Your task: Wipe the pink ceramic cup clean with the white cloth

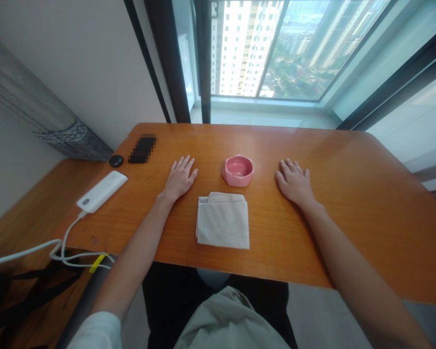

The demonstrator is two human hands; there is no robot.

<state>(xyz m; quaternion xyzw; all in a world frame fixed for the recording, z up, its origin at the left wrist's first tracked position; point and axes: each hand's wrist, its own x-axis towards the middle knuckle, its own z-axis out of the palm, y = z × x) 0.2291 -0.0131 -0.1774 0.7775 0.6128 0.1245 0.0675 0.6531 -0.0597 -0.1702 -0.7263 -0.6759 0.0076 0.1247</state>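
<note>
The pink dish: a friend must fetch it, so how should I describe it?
On the orange wooden desk below the window, look between the person's left hand and right hand. Just beyond the folded cream cloth sits a small pink ceramic dish, the only pink thing, with a faceted rim.
</note>
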